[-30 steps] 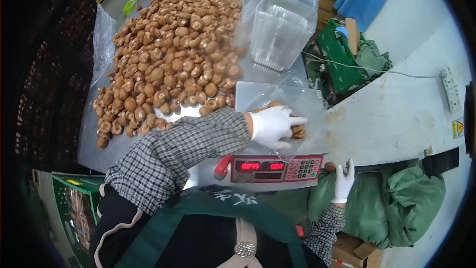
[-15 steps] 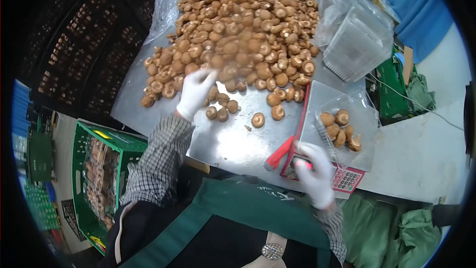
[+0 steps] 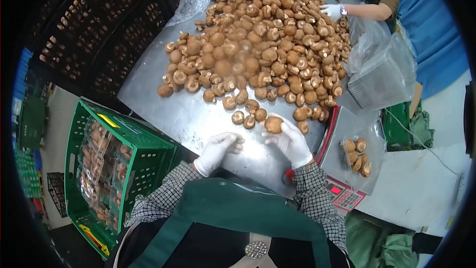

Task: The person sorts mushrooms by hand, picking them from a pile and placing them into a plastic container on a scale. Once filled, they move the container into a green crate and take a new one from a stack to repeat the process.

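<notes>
In the head view, my right hand (image 3: 292, 145), in a white glove, holds a brown shiitake mushroom (image 3: 272, 124) between thumb and fingers above the metal table. My left hand (image 3: 218, 153), also gloved, is over the table to its left, with fingers curled in and nothing visible in them. Several loose mushrooms (image 3: 238, 117) lie just beyond my hands, at the near edge of a large mushroom heap (image 3: 277, 34). Right of my right hand, a clear plastic tray (image 3: 347, 156) with several mushrooms rests on a digital scale (image 3: 374, 161).
A green crate (image 3: 148, 136) with packed mushroom trays stands at left. Black crates (image 3: 89, 34) rise behind it. Stacked empty clear trays (image 3: 382, 77) are at the right. Across the heap, a co-worker's gloved hands (image 3: 331, 12) touch mushrooms. A cable (image 3: 421, 141) crosses the right side.
My right hand has left the scale and now holds a mushroom. My left hand has drawn back from the heap towards me. The view has shifted, showing more of the co-worker.
</notes>
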Tool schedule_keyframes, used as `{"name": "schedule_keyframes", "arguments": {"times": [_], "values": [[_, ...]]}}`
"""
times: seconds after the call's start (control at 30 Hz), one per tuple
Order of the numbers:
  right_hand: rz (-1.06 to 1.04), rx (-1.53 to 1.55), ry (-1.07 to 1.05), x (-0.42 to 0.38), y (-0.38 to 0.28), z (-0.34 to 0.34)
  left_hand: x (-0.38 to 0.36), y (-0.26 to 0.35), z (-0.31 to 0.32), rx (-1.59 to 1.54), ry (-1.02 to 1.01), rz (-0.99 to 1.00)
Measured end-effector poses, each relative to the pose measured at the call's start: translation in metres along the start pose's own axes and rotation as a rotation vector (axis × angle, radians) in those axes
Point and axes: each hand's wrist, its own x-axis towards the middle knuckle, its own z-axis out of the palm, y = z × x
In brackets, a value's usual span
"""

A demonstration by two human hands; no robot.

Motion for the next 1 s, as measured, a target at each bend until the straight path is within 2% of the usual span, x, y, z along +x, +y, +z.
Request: {"name": "schedule_keyframes", "arguments": {"times": [0.03,0.13,0.17,0.2,0.27,0.4,0.47,0.53,0.57,0.63,0.67,0.7,0.73,0.77,0.8,0.87,0.93,0.97,1.0], "values": [[0.012,0.164,-0.115,0.002,0.002,0.002,0.007,-0.001,0.001,-0.045,-0.066,-0.022],[-0.074,-0.040,0.025,0.005,0.009,0.027,0.012,0.023,0.020,-0.275,-0.257,-0.133],[-0.137,-0.412,0.090,0.006,0.010,0.037,0.016,0.023,0.020,-0.321,-0.249,-0.214],[-0.056,-0.559,0.094,0.005,0.013,0.045,0.020,0.021,0.020,-0.376,-0.268,-0.231],[-0.432,-1.514,-0.048,0.013,0.031,0.046,0.029,0.019,0.018,-0.485,-0.310,-0.272],[-0.352,-1.303,0.140,0.028,0.026,0.050,0.045,0.026,-0.011,-0.468,-0.195,-0.050],[-0.274,-1.239,0.198,0.049,0.013,0.041,0.058,0.034,-0.041,-0.631,-0.138,0.029],[-0.445,-1.506,0.222,0.078,0.003,0.038,0.072,0.032,-0.076,-0.678,-0.092,0.102],[-0.486,-1.593,0.203,0.095,0.002,0.035,0.073,0.046,-0.072,-0.333,0.054,0.090],[-0.421,-1.776,0.158,0.125,0.007,0.037,0.069,0.081,-0.051,0.360,0.327,0.050],[-0.387,-1.869,0.135,0.136,0.012,0.037,0.082,0.063,-0.052,0.655,0.322,0.475],[-0.385,-2.012,0.100,0.143,0.017,0.033,0.090,0.057,-0.049,0.942,0.301,0.592],[-0.408,-1.963,0.107,0.146,0.019,0.030,0.096,0.054,-0.045,1.230,0.274,0.707],[-0.432,-1.916,0.113,0.147,0.020,0.027,0.099,0.051,-0.040,1.397,0.211,0.659],[-0.454,-1.868,0.117,0.146,0.020,0.026,0.100,0.049,-0.035,1.491,0.163,0.549],[-0.541,-1.566,0.212,0.138,0.011,0.025,0.110,0.045,-0.035,1.521,0.198,0.569],[-0.227,-0.743,0.379,0.125,0.004,0.036,0.114,0.039,-0.041,1.225,0.245,0.680],[-0.049,-0.422,0.399,0.118,-0.015,0.048,0.116,0.038,-0.043,1.074,0.262,0.733],[-0.003,-0.244,0.373,0.115,-0.017,0.034,0.113,0.048,-0.039,0.759,0.189,0.493]]}}
